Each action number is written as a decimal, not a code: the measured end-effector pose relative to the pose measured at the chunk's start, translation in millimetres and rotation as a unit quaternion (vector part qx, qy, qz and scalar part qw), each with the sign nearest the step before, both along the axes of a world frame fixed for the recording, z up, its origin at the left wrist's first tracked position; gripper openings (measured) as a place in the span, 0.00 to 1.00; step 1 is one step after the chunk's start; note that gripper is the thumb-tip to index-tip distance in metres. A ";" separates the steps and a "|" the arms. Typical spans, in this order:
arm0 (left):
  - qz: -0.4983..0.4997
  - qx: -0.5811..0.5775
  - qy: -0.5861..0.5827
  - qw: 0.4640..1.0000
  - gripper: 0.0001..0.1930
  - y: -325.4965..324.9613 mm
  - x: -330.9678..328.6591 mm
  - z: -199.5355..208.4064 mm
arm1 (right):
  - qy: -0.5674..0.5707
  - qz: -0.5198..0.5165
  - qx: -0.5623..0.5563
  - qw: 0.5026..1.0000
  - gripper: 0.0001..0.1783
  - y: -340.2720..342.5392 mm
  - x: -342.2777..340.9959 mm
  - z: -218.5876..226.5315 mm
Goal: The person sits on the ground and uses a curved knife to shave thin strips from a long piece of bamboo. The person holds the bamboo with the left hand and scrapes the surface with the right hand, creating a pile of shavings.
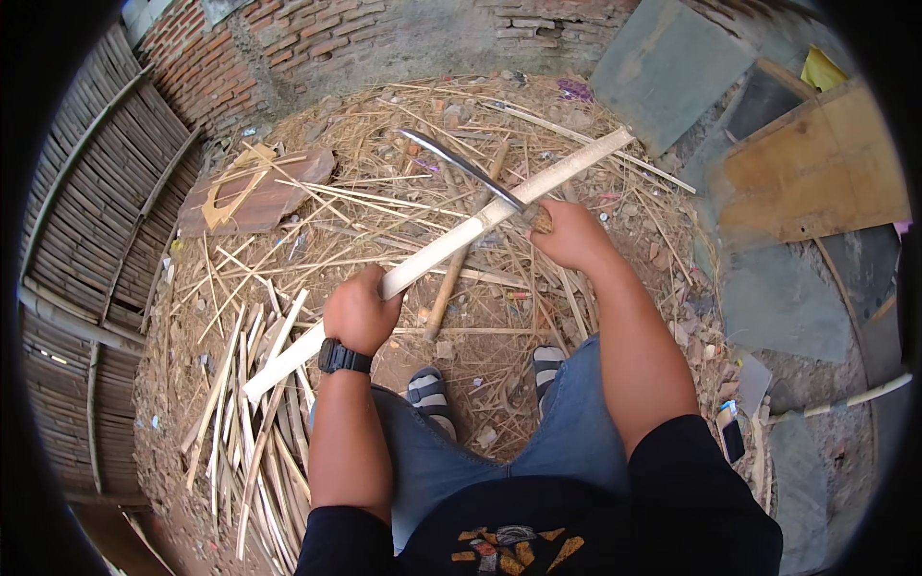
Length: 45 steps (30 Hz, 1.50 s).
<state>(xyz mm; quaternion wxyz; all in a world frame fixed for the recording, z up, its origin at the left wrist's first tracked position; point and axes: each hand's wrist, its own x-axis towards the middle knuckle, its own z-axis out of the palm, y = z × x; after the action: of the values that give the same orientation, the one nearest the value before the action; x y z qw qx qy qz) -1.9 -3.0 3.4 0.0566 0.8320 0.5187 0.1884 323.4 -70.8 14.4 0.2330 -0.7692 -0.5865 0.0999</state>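
Observation:
My left hand [362, 312] is wrapped round a long, pale bamboo strip [447, 244], which runs slantwise from the lower left to the upper right. In my right hand [573, 234] is the handle of a machete [459, 165] with a curved, dark blade. That blade points up and to the left, and it crosses the strip close to my right fist. From this angle I cannot tell whether its edge has cut into the strip. Beneath them a round bamboo pole [444, 297] lies on the ground.
Split bamboo strips [259, 451] lie heaped beside my left leg. A brown board [293, 187] rests at the far left, near a woven bamboo wall [86, 221]. Behind stands a brick wall [317, 43]; grey sheets [669, 72] and a wooden panel [816, 173] are at right.

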 end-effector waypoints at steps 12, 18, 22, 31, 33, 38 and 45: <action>0.003 0.022 -0.008 1.000 0.12 2.1 2.6 -2.1 | 0.028 0.022 -0.016 0.999 0.26 -2.3 1.4 2.4; 0.002 0.010 -0.033 0.999 0.12 7.9 0.7 -6.4 | -0.049 0.100 -0.100 0.989 0.25 -13.0 -40.2 16.6; 0.005 0.018 -0.042 0.999 0.12 5.9 1.6 -7.9 | 0.007 0.053 -0.046 0.998 0.26 -6.4 -6.5 12.8; 0.018 0.003 -0.045 0.999 0.11 5.6 5.0 -6.2 | -0.034 0.078 -0.076 0.993 0.28 -14.7 -27.4 24.2; 0.010 0.002 -0.066 0.998 0.11 2.4 3.0 -4.9 | -0.035 0.097 -0.083 0.991 0.28 -15.3 -24.4 27.3; 0.025 0.008 -0.044 0.999 0.11 5.5 3.1 1.0 | 0.039 -0.014 0.015 0.999 0.25 0.5 24.2 -0.8; -0.004 0.027 -0.080 0.996 0.12 3.1 -1.9 -1.3 | -0.075 0.120 -0.059 0.988 0.25 -23.8 -36.2 23.7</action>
<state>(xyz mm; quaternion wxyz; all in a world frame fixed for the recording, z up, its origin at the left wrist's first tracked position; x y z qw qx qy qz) -3.8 0.1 2.1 0.0757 0.8177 0.5036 0.2683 287.3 -94.6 38.1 0.1289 -0.7112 -0.6833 0.1032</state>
